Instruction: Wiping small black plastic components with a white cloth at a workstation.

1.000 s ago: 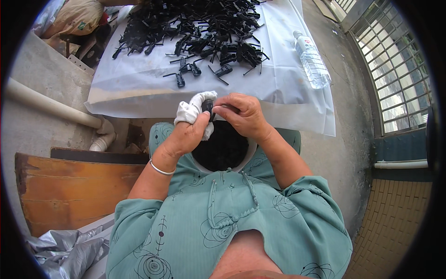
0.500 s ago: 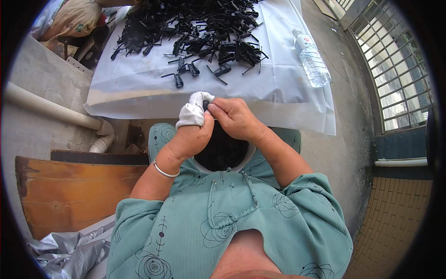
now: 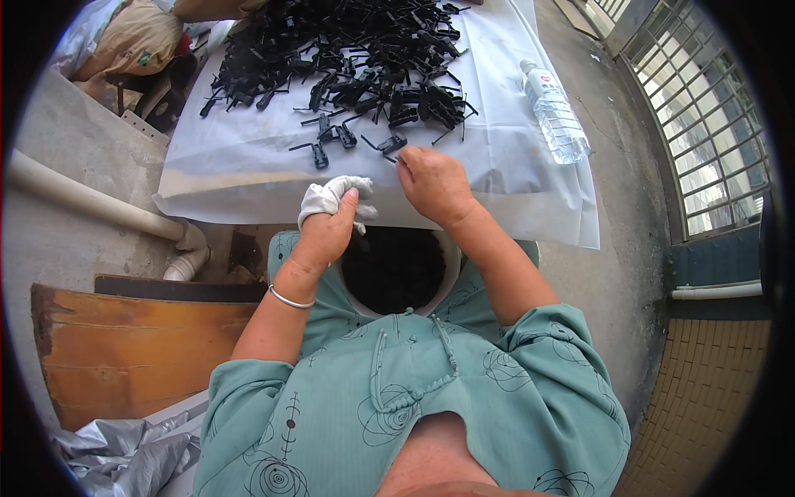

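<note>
My left hand (image 3: 330,217) wears a white covering over its fingers, with the thumb bare. Its fingers are loosely apart above the near edge of the table, and I see nothing held in them. Below it, between my knees, a pale bucket (image 3: 452,263) holds a dark mass of black pieces. Over the sheet's near part, my right hand (image 3: 435,184) has its fingertips pinched at the thin rod of a black plastic part (image 3: 390,144). Several similar black parts (image 3: 320,155) lie close by, in front of a large heap of them (image 3: 356,58).
White plastic sheeting (image 3: 505,195) covers the table. A clear water bottle (image 3: 555,112) lies at its right side. Pale pipes (image 3: 99,199) and a brown board (image 3: 141,340) are on the left. A barred window (image 3: 704,108) stands at the right.
My hands were together on a small black piece and have parted. The right has moved forward to a black part on the sheet, which has shifted slightly nearer. The left has loosened.
</note>
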A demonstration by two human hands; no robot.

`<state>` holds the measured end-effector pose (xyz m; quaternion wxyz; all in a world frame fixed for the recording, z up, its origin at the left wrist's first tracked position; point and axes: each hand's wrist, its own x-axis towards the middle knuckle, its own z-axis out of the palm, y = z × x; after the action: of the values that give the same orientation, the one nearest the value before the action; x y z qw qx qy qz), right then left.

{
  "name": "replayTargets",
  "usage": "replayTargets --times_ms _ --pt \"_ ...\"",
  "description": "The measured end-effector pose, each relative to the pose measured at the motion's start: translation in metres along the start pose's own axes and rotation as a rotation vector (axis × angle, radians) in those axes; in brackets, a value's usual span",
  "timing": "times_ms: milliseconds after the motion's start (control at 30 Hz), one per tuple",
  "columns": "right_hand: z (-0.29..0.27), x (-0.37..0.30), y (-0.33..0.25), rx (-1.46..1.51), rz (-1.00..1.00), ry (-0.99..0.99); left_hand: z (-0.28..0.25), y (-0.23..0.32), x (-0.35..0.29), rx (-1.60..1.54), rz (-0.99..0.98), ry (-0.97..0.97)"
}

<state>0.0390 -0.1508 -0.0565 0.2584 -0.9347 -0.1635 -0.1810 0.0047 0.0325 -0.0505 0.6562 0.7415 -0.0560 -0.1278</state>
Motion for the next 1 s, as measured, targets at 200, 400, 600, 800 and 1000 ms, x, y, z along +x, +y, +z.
replayTargets --times_ms 200,400,600,800,1000 --pt "-0.010 -0.029 -0.016 0.492 -0.170 0.037 0.004 -0.003 0.007 -0.895 -0.213 -0.064" --pt "-0.032 -0.029 -0.026 0.457 -0.169 -0.038 0.002 0.008 0.002 -0.890 -0.151 -0.205" --pt "-0.018 -0.021 -0.044 0.532 -0.107 0.235 0.015 0.016 -0.011 -0.263 0.160 -0.124" --pt "-0.022 -0.013 -0.035 0.809 0.211 -0.155 0.014 0.017 -0.015 -0.186 0.188 -0.072" --pt "-0.017 -0.024 -0.039 0.678 0.054 -0.135 0.020 0.006 -0.010 0.141 0.375 0.129"
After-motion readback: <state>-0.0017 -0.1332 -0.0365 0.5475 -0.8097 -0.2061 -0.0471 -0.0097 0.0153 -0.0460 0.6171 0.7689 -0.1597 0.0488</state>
